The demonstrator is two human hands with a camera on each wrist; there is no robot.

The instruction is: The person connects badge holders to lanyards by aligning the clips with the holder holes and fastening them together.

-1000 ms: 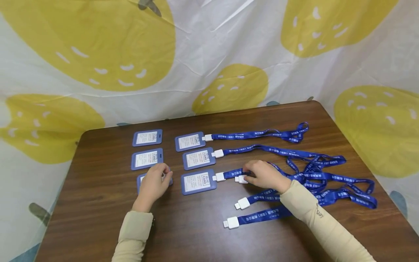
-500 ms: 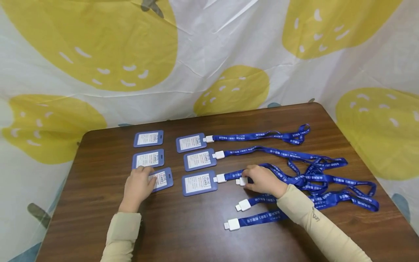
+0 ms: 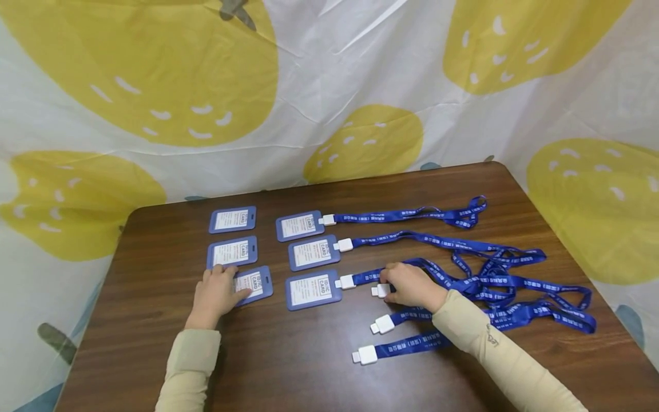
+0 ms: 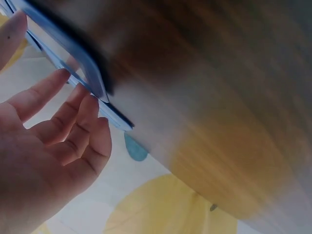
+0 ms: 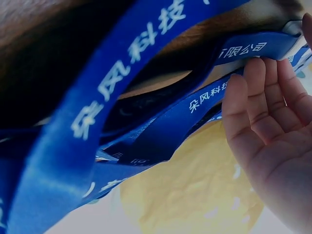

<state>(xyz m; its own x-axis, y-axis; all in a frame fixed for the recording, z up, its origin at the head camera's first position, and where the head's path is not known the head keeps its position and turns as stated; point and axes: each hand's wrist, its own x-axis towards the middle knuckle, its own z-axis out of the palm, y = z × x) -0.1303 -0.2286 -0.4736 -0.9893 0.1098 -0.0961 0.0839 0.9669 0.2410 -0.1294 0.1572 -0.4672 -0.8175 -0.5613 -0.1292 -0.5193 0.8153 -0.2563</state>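
Observation:
In the head view my left hand [image 3: 213, 294] holds a blue ID badge holder [image 3: 257, 280] by its left end, thumb over the card face. The left wrist view shows the thumb and fingertips at opposite edges of the badge holder [image 4: 80, 53], whose slot end points right in the head view. My right hand [image 3: 414, 284] pinches the white clip [image 3: 380, 291] of a blue lanyard, its tab pointing left. In the right wrist view, the lanyard ribbon [image 5: 243, 48] passes by the fingertips.
Two loose badge holders, one upper [image 3: 232, 220] and one lower [image 3: 233, 251], lie behind the left hand. Three badge holders clipped to lanyards, the nearest one [image 3: 313, 289] included, lie mid-table. Two more lanyard clips, one [image 3: 382, 324] and another [image 3: 366, 355], lie nearer me. Ribbons tangle [image 3: 494, 280] at right.
The left hand has shifted left, off the top of the badge holder to its left end, and the holder now sits further right, more exposed. The right hand stays at the clip.

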